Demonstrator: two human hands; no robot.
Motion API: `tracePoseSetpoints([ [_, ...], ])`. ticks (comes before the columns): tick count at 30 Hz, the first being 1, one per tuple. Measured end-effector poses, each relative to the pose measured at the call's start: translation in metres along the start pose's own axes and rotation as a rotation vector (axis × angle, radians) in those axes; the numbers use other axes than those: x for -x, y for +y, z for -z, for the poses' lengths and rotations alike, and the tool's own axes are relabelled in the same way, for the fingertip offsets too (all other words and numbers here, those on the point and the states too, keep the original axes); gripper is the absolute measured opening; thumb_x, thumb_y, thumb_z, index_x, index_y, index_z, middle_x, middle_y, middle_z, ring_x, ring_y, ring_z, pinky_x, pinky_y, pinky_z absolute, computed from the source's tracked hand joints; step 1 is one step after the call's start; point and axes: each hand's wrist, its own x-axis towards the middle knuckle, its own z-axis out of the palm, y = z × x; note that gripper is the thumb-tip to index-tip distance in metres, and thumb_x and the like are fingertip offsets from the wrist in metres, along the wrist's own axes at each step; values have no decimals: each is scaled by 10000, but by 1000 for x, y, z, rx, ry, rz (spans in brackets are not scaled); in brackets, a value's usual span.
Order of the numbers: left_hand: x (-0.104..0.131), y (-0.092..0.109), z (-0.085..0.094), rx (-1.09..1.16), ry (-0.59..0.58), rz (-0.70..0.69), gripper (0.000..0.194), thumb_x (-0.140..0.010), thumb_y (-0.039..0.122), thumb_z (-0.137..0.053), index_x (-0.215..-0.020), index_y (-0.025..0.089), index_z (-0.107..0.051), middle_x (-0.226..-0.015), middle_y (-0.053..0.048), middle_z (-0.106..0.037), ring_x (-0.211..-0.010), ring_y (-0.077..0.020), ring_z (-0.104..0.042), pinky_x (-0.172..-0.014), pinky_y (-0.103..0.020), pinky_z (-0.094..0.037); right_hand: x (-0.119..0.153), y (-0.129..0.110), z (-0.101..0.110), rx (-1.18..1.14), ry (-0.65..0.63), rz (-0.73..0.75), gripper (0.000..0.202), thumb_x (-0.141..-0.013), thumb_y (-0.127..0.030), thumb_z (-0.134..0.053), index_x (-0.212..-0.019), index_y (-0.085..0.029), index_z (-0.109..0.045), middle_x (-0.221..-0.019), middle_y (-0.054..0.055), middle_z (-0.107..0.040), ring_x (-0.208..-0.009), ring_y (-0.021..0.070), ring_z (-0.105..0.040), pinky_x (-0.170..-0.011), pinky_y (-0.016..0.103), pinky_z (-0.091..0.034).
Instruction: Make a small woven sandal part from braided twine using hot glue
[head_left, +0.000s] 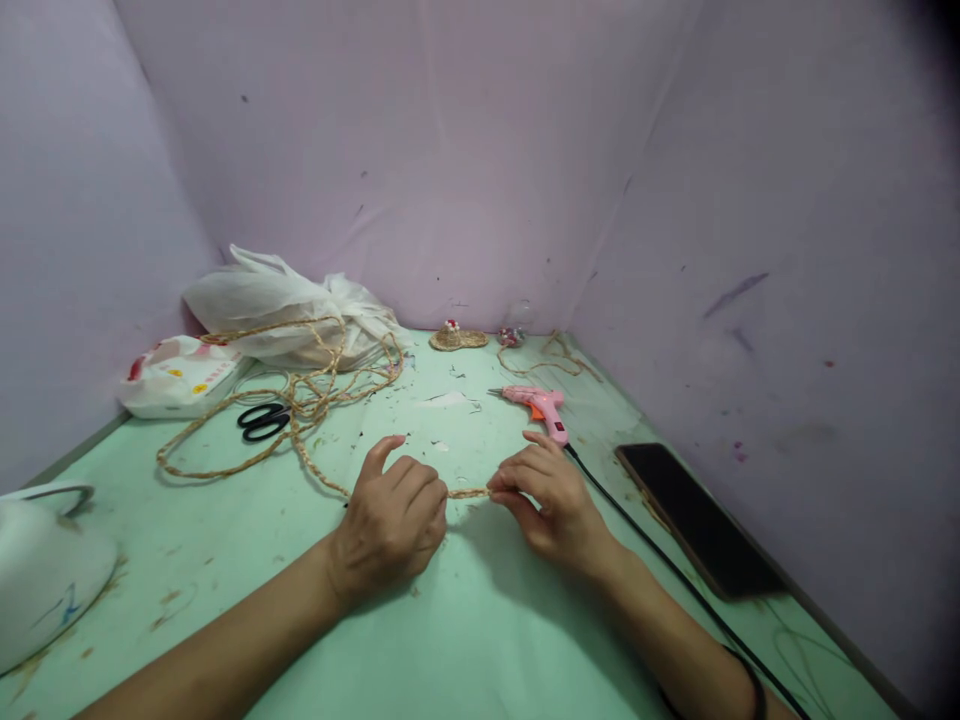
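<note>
A tan braided straw cord (468,493) runs level between my two hands above the green tabletop (360,660). My left hand (397,515) is closed round the cord, its thumb sticking up. Between thumb and fingertips, my right hand (547,495) pinches the cord near its end. Past my left hand the cord trails back to a loose tangle (311,395) at the far left. Black-handled scissors (264,421) lie by that tangle, their blades hidden. A pink glue gun (536,405) rests on its side beyond my right hand.
At the back stand a white plastic bag (277,305), a packet (180,375), a small woven slipper (459,340) and a clear container (514,330). A phone (697,515) and black cable (660,555) lie right. A white object (49,580) stands left. Walls enclose the table.
</note>
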Motion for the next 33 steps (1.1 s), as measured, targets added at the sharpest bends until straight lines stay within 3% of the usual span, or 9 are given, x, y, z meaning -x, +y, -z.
tracePoseSetpoints([
  [6, 2, -2, -2, -1, -11, 2, 88, -784, 104, -507, -747, 155, -569, -690, -19, -612, -639, -138, -503, -922, -452, -362, 1, 3, 1, 15, -8, 14, 109, -811, -118, -540, -774, -206, -592, -693, -3, -648, -650, 141, -571, -967, 466, -322],
  [8, 3, -3, -4, -1, -9, 9, 88, -785, 107, -504, -744, 155, -566, -693, -19, -608, -651, -141, -503, -924, -452, -361, 1, 4, 1, 18, -2, 20, 99, -806, -168, -568, -888, -206, -608, -778, 22, -674, -718, 166, -593, -965, 486, -312],
  [11, 4, -3, -7, 8, -19, 15, 98, -788, 113, -493, -733, 153, -564, -686, -20, -599, -657, -144, -506, -924, -456, -361, 2, 2, 1, 31, -27, 24, 295, -771, -218, -597, -1065, -195, -585, -925, 69, -674, -838, 208, -597, -964, 506, -298],
  [18, 4, 2, -10, 45, -50, 10, 104, -790, 122, -488, -741, 155, -573, -689, -24, -596, -658, -147, -504, -938, -470, -352, -1, -3, -12, 85, -11, 35, 42, -802, -213, -603, -803, -193, -641, -734, 10, -658, -682, 151, -569, -934, 459, -315],
  [24, 4, 3, -10, 63, -40, 10, 97, -783, 118, -491, -740, 152, -571, -675, -20, -584, -646, -144, -500, -937, -464, -354, 1, -3, -17, 31, 2, 36, 89, -808, -155, -578, -732, -181, -618, -651, -9, -628, -645, 131, -534, -941, 439, -322],
  [29, 4, 2, -10, 66, -46, 15, 108, -789, 120, -476, -749, 156, -569, -684, -21, -584, -653, -146, -502, -941, -466, -353, 1, -6, -14, -2, -6, 6, 61, -796, -171, -592, -830, -189, -640, -718, 6, -658, -681, 146, -565, -931, 450, -314],
  [33, 4, 3, -13, 73, -69, 8, 116, -792, 125, -467, -748, 154, -570, -674, -22, -574, -665, -153, -500, -940, -471, -351, 0, -10, -16, -6, -80, -7, 175, -750, -221, -634, -922, -191, -642, -803, 26, -673, -755, 180, -581, -936, 466, -296],
])
